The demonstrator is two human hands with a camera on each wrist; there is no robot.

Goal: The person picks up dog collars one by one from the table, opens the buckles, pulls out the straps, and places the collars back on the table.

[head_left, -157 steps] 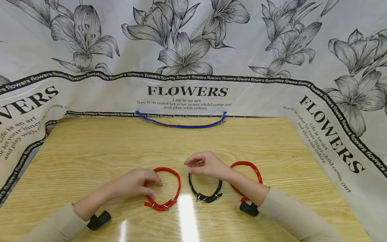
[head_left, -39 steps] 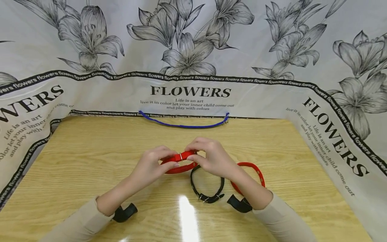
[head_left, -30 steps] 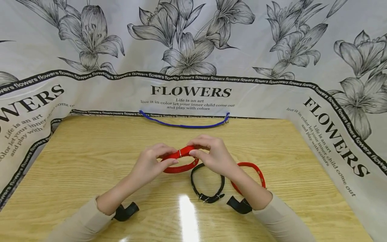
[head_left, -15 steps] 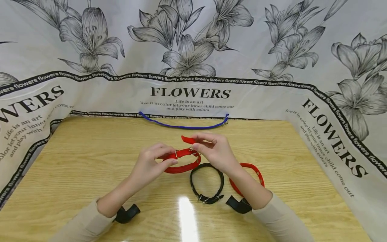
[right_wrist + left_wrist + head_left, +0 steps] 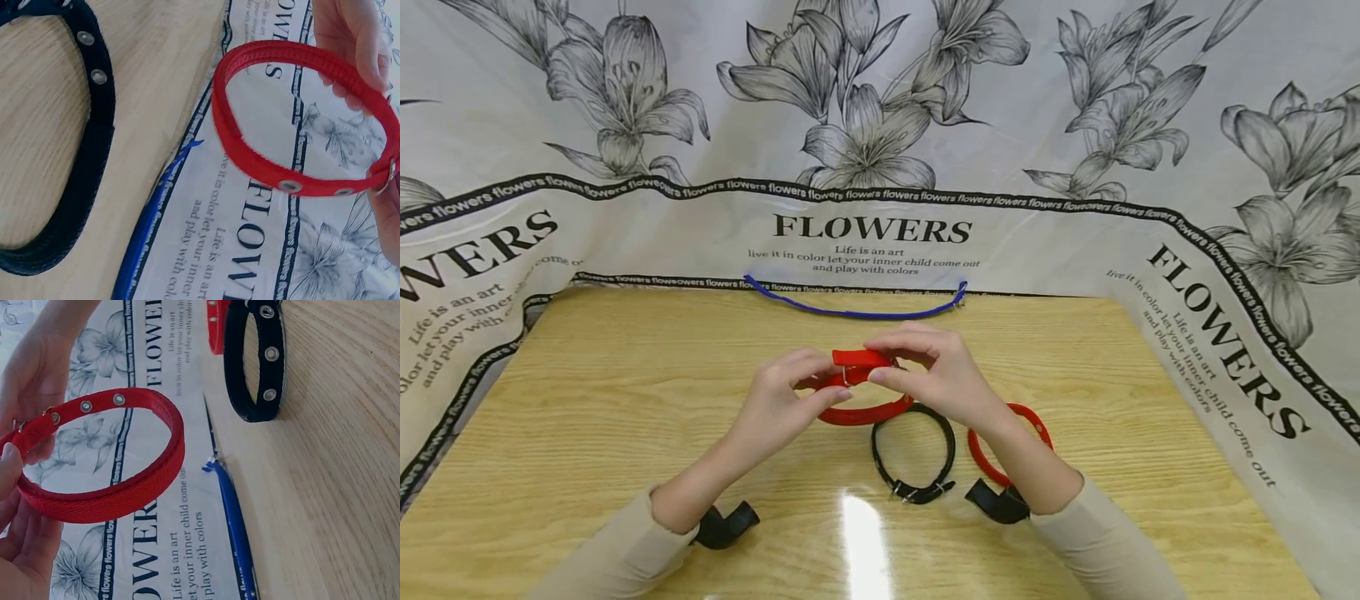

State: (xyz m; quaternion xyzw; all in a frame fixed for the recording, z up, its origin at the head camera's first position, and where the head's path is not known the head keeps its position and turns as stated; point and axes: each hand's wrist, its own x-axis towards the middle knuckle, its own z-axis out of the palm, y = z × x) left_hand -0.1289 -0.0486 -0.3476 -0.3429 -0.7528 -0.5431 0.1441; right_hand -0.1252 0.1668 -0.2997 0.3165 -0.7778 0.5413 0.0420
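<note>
A red collar (image 5: 865,414) with metal eyelets is held up above the table between both hands. My left hand (image 5: 782,398) pinches it near a metal loop, thumb in front and fingers behind. With the fingertips and thumb, my right hand (image 5: 936,375) grips the buckle side, where the loose strap end (image 5: 853,358) sticks out leftward above the band. The left wrist view shows the collar's round band (image 5: 112,509) and eyelets; the right wrist view shows the band (image 5: 256,164) from the other side. The right fingers partly hide the buckle.
A buckled black collar (image 5: 917,494) lies just below the hands. Another red collar (image 5: 976,450) lies partly under the right forearm. Along the back edge of the wooden table (image 5: 647,358) stretches a blue collar (image 5: 865,315), against the flower-printed cloth (image 5: 700,237).
The red collar has been lifted from the table by both hands. Its strap end has come out of the metal loop and now points left above the band.
</note>
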